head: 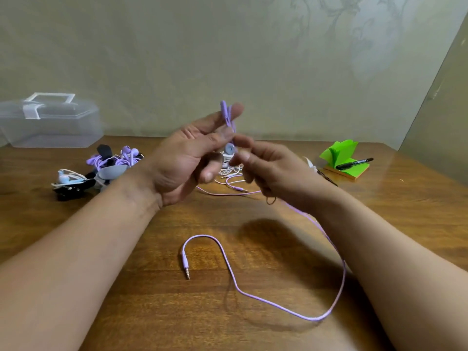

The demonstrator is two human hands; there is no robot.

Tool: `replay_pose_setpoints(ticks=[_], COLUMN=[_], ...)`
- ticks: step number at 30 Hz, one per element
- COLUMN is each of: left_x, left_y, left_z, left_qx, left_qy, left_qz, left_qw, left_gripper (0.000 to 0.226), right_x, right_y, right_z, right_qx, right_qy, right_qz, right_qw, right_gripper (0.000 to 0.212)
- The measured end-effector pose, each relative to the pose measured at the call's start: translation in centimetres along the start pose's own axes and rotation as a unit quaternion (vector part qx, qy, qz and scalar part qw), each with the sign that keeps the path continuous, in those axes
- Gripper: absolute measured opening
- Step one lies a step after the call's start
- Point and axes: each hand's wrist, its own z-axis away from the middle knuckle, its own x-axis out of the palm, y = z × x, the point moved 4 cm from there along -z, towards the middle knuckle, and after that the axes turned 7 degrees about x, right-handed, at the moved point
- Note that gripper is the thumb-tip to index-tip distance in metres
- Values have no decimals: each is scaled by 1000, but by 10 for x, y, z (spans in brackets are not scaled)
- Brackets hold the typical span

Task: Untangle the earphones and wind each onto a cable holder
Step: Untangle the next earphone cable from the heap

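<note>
the left hand [187,158] is raised over the brown wooden table [141,315], thumb and forefinger pinching the bud end of a thin lilac earphone cable [340,282]. the right hand [263,168] — fingers curled — pinches the same cable just beside it. the cable loops down across the table to its plug [185,265], near the middle.

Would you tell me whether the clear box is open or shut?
Shut: the clear box has its lid seated flush on the base.
</note>
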Motion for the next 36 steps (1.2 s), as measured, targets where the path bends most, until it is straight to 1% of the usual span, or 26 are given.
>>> replay_pose_setpoints(ticks=[2, 3, 5, 9, 12, 14, 16, 18, 19, 20, 22, 24, 26, 29, 31, 32, 34, 36], left_x=[-12, -15, -20, -17, -9, -5, -4, -4, -4, -3, 4, 12, 17, 17, 14, 11, 1, -9], left_y=[-2, -3, -5, -4, -2, -2, -4, -8, -10, -12, -10, -2, 3, 4, 2, 1, -2, -7], left_z=[-3, -4, -2, 3, 7, 8, 9, 10, 11, 13, 17, 18, 17, 14, 11, 9, 4, 0], left_qx=[18, 24, 21, 5, 8, 0, -16, -49, -70, -88, -106, -97, -74, -52, -39, -35, -26, -11], left_qy=[74, 95, 103, 56, 0, -45, -80, -109, -123, -138, -176, -220, -228, -173, -122, -94, -39, 12], left_qz=[-74, -135, -239, -344, -433, -475, -495, -505, -500, -481, -402, -312, -221, -84, -5, 14, -1, -74], left_qw=[994, 986, 965, 937, 901, 879, 865, 855, 854, 861, 892, 919, 945, 980, 992, 995, 999, 997], left_gripper=[38, 39, 41, 44, 42, 37, 31, 23, 22, 24, 31, 37, 35, 34, 32, 32, 37, 41], right_x=[14, 16, 16, 0, -10, -14, -16, -19, -21, -24, -27, -26, -20, -1, 10, 13, 17, 17], right_y=[-3, -5, -11, -16, -20, -22, -24, -27, -28, -29, -29, -25, -20, -14, -11, -10, -7, -6], right_z=[4, 6, 7, 6, 7, 8, 8, 9, 9, 9, 7, 5, 5, 3, 3, 3, 3, 4], right_qx=[5, 6, 0, -4, -14, -19, -28, -41, -47, -52, -53, -41, -20, -4, 8, 17, 43, 67], right_qy=[-25, -28, -13, 70, 102, 109, 94, 71, 64, 56, 42, 28, 5, -43, -71, -80, -84, -87], right_qz=[98, 117, 142, 228, 217, 217, 206, 149, 112, 75, 14, -51, -132, -250, -262, -252, -229, -193], right_qw=[995, 993, 990, 971, 971, 970, 974, 985, 991, 994, 998, 997, 991, 967, 962, 964, 969, 975], right_gripper=[23, 22, 22, 24, 25, 20, 13, 3, 5, 7, 8, 8, 8, 10, 14, 18, 21, 20])
